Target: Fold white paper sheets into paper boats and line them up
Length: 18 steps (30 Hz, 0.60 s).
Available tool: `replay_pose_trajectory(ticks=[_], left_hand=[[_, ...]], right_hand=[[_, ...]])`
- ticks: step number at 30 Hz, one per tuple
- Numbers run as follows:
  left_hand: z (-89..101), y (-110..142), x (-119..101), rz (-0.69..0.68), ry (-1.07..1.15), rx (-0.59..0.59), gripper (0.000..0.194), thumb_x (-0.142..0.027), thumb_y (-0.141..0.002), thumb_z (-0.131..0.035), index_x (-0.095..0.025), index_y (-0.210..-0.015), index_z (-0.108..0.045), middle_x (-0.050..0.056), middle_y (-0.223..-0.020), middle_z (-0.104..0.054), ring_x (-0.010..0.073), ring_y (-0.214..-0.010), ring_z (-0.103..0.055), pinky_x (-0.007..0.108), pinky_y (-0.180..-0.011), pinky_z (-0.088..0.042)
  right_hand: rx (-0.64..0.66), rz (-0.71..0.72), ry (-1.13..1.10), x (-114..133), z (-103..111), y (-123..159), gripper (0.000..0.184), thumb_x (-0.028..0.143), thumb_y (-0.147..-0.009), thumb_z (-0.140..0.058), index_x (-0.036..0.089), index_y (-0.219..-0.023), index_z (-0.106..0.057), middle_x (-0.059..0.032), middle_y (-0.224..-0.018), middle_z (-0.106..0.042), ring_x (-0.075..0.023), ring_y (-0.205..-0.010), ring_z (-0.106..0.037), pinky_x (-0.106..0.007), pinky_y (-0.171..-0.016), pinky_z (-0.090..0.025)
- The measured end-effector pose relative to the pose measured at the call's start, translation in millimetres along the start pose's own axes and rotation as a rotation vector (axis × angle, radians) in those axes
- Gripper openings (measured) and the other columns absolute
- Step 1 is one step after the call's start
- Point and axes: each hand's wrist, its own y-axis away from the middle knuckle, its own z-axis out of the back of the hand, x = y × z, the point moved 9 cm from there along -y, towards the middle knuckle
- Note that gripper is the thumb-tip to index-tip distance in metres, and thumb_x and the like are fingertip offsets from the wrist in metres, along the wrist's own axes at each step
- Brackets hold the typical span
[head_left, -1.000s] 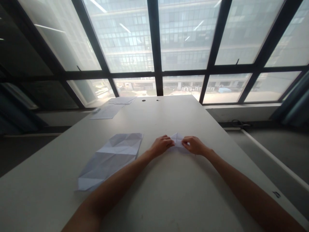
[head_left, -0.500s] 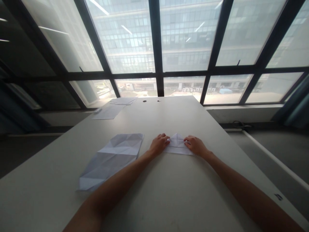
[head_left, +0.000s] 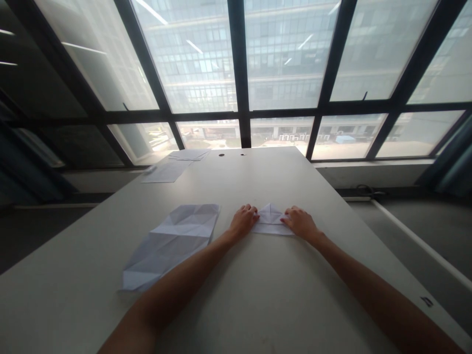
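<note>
A small folded sheet of white paper (head_left: 270,220) lies on the white table (head_left: 258,290), its pointed top facing away from me and a flat strip along its near edge. My left hand (head_left: 244,219) grips its left side, thumb and fingers closed at the edge. On the opposite side my right hand (head_left: 298,221) pinches the right edge with curled fingers. Both hands rest low against the tabletop and partly cover the paper's side corners. Beside my left forearm is a larger creased sheet of paper (head_left: 177,241), opened out with fold lines across it.
Several flat paper sheets (head_left: 167,171) lie at the table's far left corner. Two small dark round spots, one a hole (head_left: 221,155), sit near the far edge. Tall framed windows (head_left: 241,73) stand beyond the table. A cable (head_left: 368,189) lies off to the right.
The fingers of my right hand have curled in more at the paper's right edge. My left hand and the sheets on the table look nearly unchanged.
</note>
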Motion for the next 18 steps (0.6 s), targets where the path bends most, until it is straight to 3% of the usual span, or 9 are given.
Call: replay_pose_trajectory(ticks=[5,12,18], left_hand=[[-0.2,0,2,0.013,0.036,0.002,0.017,-0.027,-0.094,-0.055,-0.018,-0.105,-0.064,0.008,-0.103,-0.063,0.0230,-0.100,-0.057,0.033,-0.088,-0.046],[-2.8,-1,6,-0.009,0.121,-0.012,0.020,-0.034,-0.093,-0.058,-0.018,-0.104,-0.064,0.008,-0.102,-0.062,0.0233,-0.101,-0.057,0.034,-0.090,-0.045],[-2.5,-5,14,0.001,0.277,-0.023,0.026,-0.040,-0.085,-0.068,-0.018,-0.098,-0.065,0.006,-0.099,-0.065,0.0221,-0.095,-0.059,0.034,-0.086,-0.047]], right_hand=[[0.034,-0.053,-0.081,-5,-10,-2,0.030,0.036,-0.082,-0.070,0.019,-0.106,-0.064,-0.0109,-0.104,-0.066,-0.0237,-0.094,-0.062,-0.030,-0.080,-0.043],[0.101,-0.147,-0.228,-20,-26,-8,0.035,0.034,-0.072,-0.076,0.016,-0.100,-0.065,-0.0100,-0.100,-0.069,-0.0232,-0.093,-0.063,-0.030,-0.080,-0.044],[0.024,-0.122,-0.437,-21,-21,-15,0.012,0.028,-0.075,-0.068,0.017,-0.077,-0.064,-0.0053,-0.080,-0.069,-0.0177,-0.072,-0.061,-0.026,-0.064,-0.042]])
